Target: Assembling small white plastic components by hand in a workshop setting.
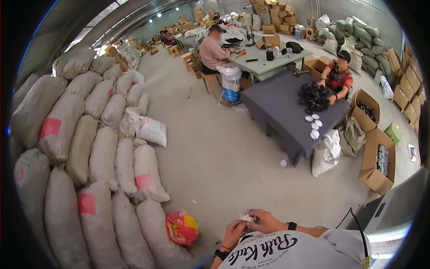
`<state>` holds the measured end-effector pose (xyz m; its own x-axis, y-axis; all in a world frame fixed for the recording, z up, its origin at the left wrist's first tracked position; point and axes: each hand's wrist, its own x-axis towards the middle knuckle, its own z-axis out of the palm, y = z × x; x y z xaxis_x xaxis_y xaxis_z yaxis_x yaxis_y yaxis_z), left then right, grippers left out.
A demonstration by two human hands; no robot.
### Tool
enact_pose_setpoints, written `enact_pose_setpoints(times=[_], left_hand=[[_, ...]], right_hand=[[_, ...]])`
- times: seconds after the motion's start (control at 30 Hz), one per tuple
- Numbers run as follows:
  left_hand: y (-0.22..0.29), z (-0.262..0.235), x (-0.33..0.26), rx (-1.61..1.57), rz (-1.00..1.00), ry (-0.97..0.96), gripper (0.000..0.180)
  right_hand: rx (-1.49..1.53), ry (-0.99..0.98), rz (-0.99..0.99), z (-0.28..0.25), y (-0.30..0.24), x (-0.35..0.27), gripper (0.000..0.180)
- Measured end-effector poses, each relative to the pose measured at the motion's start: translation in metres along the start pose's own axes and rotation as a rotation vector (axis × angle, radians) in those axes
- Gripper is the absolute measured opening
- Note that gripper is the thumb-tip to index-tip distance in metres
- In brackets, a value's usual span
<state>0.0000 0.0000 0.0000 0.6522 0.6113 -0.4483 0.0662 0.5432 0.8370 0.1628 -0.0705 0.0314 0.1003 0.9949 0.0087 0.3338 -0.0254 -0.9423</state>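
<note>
Presently left hand (234, 232) and right hand (265, 221) pinch small white piece (245, 218), near; sacks (102, 154) left; dark-covered table (273, 101) far right.

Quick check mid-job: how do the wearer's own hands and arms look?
Both the left hand and right hand are ungloved. The left wrist has a black band and a thin red cord; the right has a black strap. The right forearm is bare up to the light grey shirt, which has black lettering.
</note>
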Motion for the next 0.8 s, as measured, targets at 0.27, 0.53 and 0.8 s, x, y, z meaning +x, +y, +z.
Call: enact_pose_setpoints(times=[0.27,0.53,0.8], left_hand=[[0.191,-0.057,0.234,0.241,0.141,-0.039,0.014],[0.350,-0.151,0.439,0.528,0.263,0.406,0.010],[0.477,-0.259,0.612,-1.039,0.157,0.195,0.019]], right_hand=[[0.200,0.224,0.203,-0.082,0.015,0.293,0.032],[0.580,0.036,0.191,-0.135,0.052,0.589,0.030],[-0.060,-0.507,-0.178,-0.143,-0.001,0.863,0.026]])
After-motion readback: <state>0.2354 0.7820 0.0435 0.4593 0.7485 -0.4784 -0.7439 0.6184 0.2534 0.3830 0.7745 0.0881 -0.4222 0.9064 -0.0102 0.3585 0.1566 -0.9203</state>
